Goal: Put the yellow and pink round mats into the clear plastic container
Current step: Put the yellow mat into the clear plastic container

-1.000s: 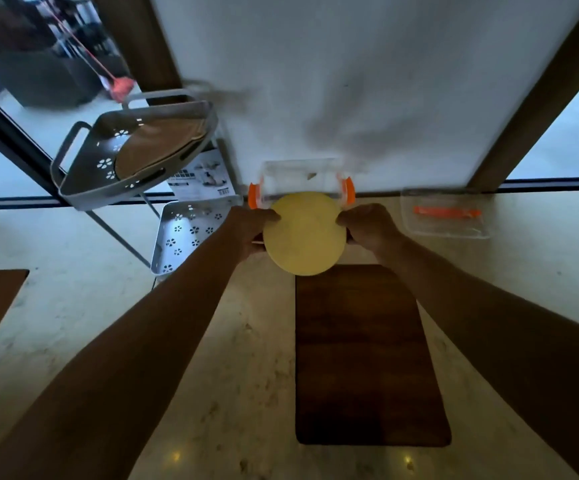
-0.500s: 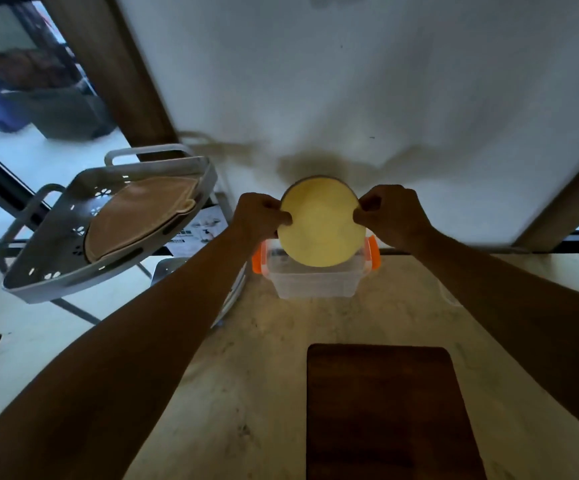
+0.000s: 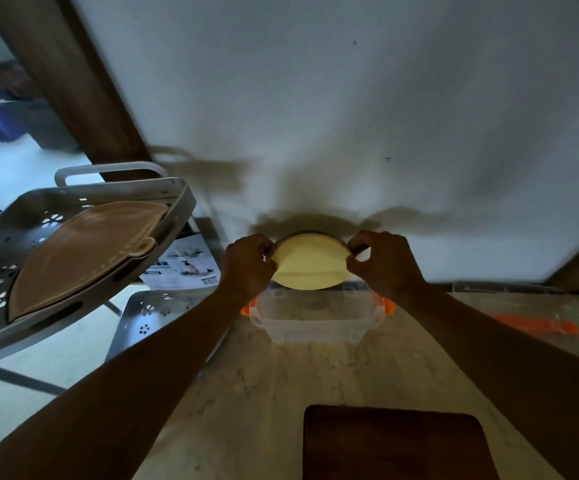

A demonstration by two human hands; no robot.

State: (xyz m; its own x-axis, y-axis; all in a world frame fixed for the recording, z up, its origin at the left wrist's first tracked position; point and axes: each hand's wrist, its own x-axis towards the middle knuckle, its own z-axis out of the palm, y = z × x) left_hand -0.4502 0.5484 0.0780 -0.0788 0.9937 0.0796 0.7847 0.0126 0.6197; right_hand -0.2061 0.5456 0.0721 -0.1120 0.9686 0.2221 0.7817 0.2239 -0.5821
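Left hand (image 3: 248, 266): pinching the left edge of the yellow mat (image 3: 310, 266), fingers clamped on it.
Right hand (image 3: 383, 263): pinching the right edge, fingers clamped on it as well.
Yellow mat: being held just above the far rim of the clear container (image 3: 316, 323), and showing a crease across its middle, so it is bending between the 2 hands.
Pink mat: not clearly showing; a dark rim is peeking behind the yellow mat's top edge, but I cannot tell whether that is the 2nd mat.
Change: over the last 1 second the mat has gone from a flat, full disc held in front of the container to a squeezed, folded shape over its opening.
Meaning: the disc is looking wider than the opening, so the hands are probably flexing it to fit; insertion is beginning but not yet done.
Container: sitting open on the marble counter (image 3: 316, 382), orange clips at both ends, nothing visible inside.
Lid (image 3: 523, 320): lying to the right, apart from the container.
Nearby: a grey rack (image 3: 11, 258) standing to the left, a dark wooden board (image 3: 395, 445) lying near.
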